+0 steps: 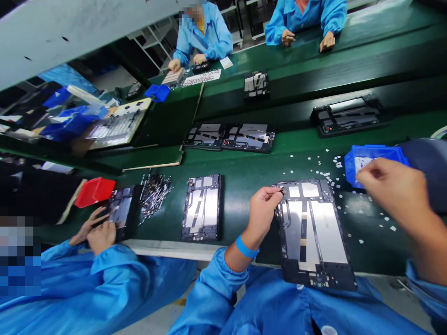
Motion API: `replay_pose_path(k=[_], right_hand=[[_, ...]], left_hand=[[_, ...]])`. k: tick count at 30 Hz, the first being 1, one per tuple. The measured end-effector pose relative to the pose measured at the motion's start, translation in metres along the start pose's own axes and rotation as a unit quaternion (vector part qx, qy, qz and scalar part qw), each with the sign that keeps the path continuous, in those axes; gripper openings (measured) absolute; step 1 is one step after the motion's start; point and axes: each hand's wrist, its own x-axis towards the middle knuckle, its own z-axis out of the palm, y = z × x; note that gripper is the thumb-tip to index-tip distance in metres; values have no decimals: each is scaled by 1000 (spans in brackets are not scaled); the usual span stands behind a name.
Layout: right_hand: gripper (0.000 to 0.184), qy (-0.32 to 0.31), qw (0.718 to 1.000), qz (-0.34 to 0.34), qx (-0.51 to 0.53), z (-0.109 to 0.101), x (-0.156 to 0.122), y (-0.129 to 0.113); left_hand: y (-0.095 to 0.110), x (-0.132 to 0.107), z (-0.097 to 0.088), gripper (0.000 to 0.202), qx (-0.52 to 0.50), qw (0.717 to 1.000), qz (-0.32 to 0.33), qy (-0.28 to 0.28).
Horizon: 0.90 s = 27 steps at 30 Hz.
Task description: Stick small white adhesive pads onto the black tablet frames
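Observation:
An opened tablet [330, 228] lies before me with its inner side up, showing silver plates, ribbon cables and a black frame. Its lower end reaches over the table's front edge. At its upper left corner my left hand [261, 211] pinches a small black part [282, 190]. My right hand [401, 186] is over the near side of a blue bin [380, 151] holding small white pieces. Its fingers are pinched together, and what they hold, if anything, is hidden. Small white scraps [337, 163] lie scattered between the tablet and the bin.
Left of me lie another opened tablet [201, 207], a pile of thin cables [153, 193] and a red bin [95, 191]. A co-worker's hands [101, 232] work on a tablet there. More tablets [248, 137] lie farther back; two people sit across the green table [240, 167].

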Motion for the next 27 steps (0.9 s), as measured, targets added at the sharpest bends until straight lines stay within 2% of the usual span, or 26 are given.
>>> replay_pose_path(k=[1, 2, 4, 6, 8, 11, 13, 16, 19, 22, 27], right_hand=[[16, -11, 997, 40, -61, -10, 4, 13], [19, -15, 995, 46, -91, -17, 6, 21], [17, -35, 998, -7, -61, -20, 2, 17], [16, -73, 993, -90, 31, -10, -6, -9], [20, -141, 977, -131, 87, 7, -12, -46], [30, -210, 963, -146, 79, 32, -11, -94], [37, -231, 961, -148, 45, 44, -7, -112], [35, -243, 959, -143, -6, 55, -3, -122], [30, -234, 962, -135, -32, 62, -3, -122], [29, -225, 964, -138, -38, 64, -2, -122], [28, -256, 955, -141, -58, 62, 4, -128]], left_hand=[[2, -1, -2, 16, 19, 1000, 7, -11], [5, -2, -5, 15, 44, 999, 16, -20], [11, -3, -14, 14, 105, 993, 45, -18], [18, 0, -26, 14, 181, 979, 98, 2], [23, 6, -37, 14, 275, 946, 173, -4], [27, 14, -47, 18, 406, 870, 272, -69], [26, 18, -48, 22, 463, 826, 304, -107], [21, 20, -46, 27, 508, 787, 323, -137], [17, 22, -44, 30, 529, 766, 334, -146], [15, 24, -44, 30, 540, 757, 335, -150], [18, 27, -44, 30, 549, 743, 347, -163]])
